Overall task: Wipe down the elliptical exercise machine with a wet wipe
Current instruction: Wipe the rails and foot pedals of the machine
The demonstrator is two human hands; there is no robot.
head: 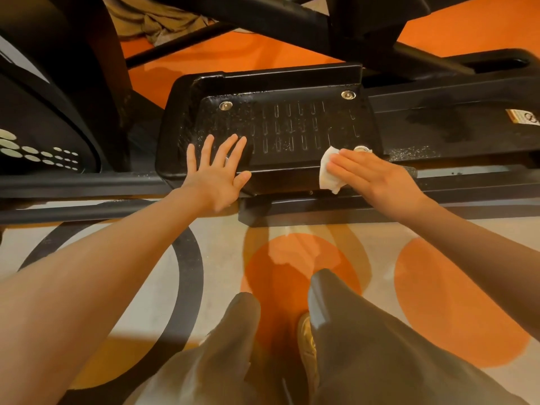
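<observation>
Left hand [217,173] lies flat, fingers spread, on the pedal [289,127] near-left edge, likely bracing it; grip released. Right hand [377,178] presses the crumpled white wet wipe [328,173] flat-fingered on the near-right corner beside a bolt [361,148]. Pedal: black ribbed plastic, glistening wet, raised rim.

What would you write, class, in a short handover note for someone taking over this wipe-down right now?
Left hand: open, fingers spread flat on the near left corner of the foot pedal, bracing it.
Right hand: flat on the wet wipe, pressing it onto the pedal's near right edge beside a bolt.
Done: the pedal tread glistens with droplets, so it looks partly wiped.
Left: the pedal's near edge, the rail to the right and the rest of the machine.
</observation>
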